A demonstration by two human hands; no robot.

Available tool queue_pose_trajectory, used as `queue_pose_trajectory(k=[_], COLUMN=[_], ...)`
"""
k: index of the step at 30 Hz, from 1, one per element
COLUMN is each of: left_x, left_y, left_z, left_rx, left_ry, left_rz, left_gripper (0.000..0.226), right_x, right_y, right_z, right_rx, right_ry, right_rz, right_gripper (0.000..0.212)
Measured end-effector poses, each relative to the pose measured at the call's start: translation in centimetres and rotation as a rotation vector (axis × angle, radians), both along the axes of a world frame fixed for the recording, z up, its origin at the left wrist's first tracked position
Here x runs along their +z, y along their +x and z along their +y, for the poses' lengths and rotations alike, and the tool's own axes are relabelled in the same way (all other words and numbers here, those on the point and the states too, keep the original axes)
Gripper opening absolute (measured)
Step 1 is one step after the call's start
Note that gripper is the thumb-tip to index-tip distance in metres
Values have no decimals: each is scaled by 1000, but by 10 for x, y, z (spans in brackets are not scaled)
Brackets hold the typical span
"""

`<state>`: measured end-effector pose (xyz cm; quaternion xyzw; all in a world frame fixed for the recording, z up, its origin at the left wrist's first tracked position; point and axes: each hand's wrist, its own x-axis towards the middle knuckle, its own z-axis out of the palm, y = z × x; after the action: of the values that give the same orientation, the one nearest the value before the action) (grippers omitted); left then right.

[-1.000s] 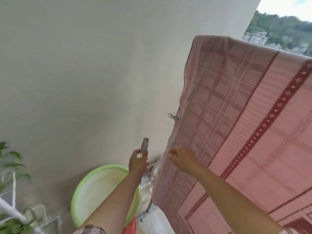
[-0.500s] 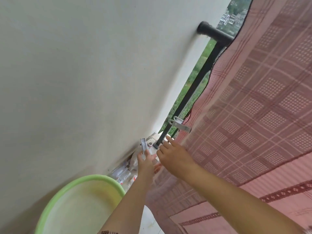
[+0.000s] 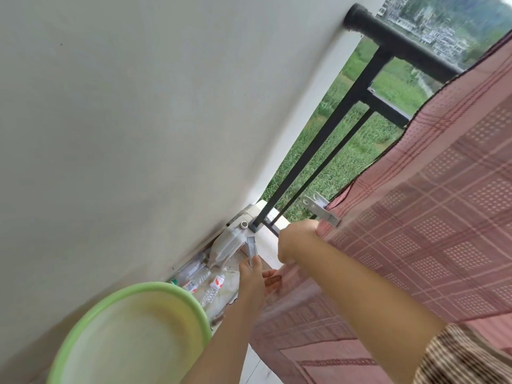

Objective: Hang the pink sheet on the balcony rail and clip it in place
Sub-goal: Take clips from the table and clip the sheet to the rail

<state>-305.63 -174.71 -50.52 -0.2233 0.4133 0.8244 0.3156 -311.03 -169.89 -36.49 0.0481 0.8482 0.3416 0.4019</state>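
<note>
- Head view: the pink sheet [image 3: 415,231] fills the right side. It is woven in a check of dotted squares with darker red stripes, and it hangs over the black balcony rail [image 3: 401,42].
- Pale wall [image 3: 166,106] takes up the left side, and a green basin [image 3: 201,309] sits low beside it.
- Both hands are apart. The right hand [image 3: 297,239] grips the sheet's edge just below the fastened clip [image 3: 321,209], a metal one biting that edge. The left hand [image 3: 253,281] is lower and pinches a loose clip [image 3: 252,246] upright.
- Half a second ago the right hand's fingers were stretched toward the edge; now they are curled on it. More of the rail shows bare than before.
- Along its dark hem the sheet's left edge runs slantwise from the top bar down to the right hand. The rail's end by the wall and two upright bars are left uncovered, with an open gap there.
- Plastic bottles [image 3: 210,286] lie on the floor in the corner.
</note>
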Motion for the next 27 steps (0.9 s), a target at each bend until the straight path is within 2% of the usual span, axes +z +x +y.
queue_pose_trajectory(k=[3, 7, 11, 14, 17, 19, 22, 24, 27], left_x=[-1, -3, 0, 3, 7, 2, -19, -29, -36], left_y=[-1, -2, -6, -13, -14, -12, -15, -18, -24], left_z=[0, 1, -1, -3, -10, -20, -45, -61, -72], left_rx=[-25, -63, -24, 13, -7, -70, -181, -215, -254], left_ry=[10, 6, 27, 42, 71, -8, -283, -368, -446], left_rz=[-4, -24, -2, 8, 36, 105, 281, 377, 504], left_gripper=[27, 29, 25, 25, 17, 16, 24, 21, 29], right_x=[-3, -3, -1, 1, 0, -1, -3, -6, -9], right_y=[0, 0, 7, 14, 16, 15, 14, 13, 13], right_z=[1, 2, 3, 2, 0, 1, 4, 5, 6], right_rx=[-103, -62, 2, 55, 86, 72, 36, 25, 16], right_ry=[-133, -196, -267, -266, -241, -263, -293, -305, -319], right_rz=[-7, 123, 119, 77, 111, 164, 206, 217, 214], right_gripper=[42, 30, 6, 26, 34, 35, 38, 38, 38])
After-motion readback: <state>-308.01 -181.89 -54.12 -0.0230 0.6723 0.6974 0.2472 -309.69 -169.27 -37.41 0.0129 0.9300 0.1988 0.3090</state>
